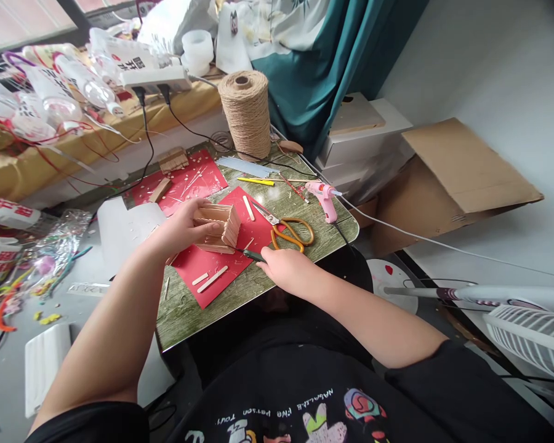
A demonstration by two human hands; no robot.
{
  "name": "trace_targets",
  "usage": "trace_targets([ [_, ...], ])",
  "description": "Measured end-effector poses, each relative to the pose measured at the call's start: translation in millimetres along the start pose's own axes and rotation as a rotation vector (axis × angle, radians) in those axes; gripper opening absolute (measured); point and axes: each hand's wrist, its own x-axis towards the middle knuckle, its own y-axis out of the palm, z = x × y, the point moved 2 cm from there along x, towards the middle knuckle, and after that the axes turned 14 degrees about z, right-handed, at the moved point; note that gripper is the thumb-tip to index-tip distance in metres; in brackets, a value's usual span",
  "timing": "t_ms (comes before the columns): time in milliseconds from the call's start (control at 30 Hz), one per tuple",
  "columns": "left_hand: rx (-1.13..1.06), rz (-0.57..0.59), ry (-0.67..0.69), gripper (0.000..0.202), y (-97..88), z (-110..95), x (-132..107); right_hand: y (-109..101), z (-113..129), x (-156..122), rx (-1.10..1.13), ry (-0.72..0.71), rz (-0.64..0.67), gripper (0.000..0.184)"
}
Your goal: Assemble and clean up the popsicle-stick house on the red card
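Note:
My left hand (188, 231) is closed around a small box made of craft sticks (231, 226), its thumb over the near side. In my right hand (286, 266) is a slim craft knife with a dark green handle (253, 255); its thin tip meets the box's lower right corner, though I cannot tell whether it cuts in. Red paper (202, 300) lies beneath the box, with loose craft sticks (212, 279) on it. Scissors with orange-brown handles (292, 232) rest just beyond my right hand.
A pink glue gun (324, 200) stands near the table's (184, 329) right edge, its white cord trailing right. At the back is a large twine spool (245, 114), with a yellow pen (256, 181) in front. A cardboard box (466, 172) and white fan (530, 332) are to the right.

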Motion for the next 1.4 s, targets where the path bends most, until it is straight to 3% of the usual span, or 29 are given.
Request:
trace_targets([
  [367, 0.027, 0.004, -0.003, 0.078, -0.5, -6.8, -1.9, -11.3, 8.2, 0.9, -0.037, 0.061, 0.120, 0.039],
  [1400, -0.004, 0.006, 0.018, 0.080, 0.4, 6.3, 2.4, -16.5, 16.5, 6.7, -0.076, 0.048, 0.125, 0.030],
])
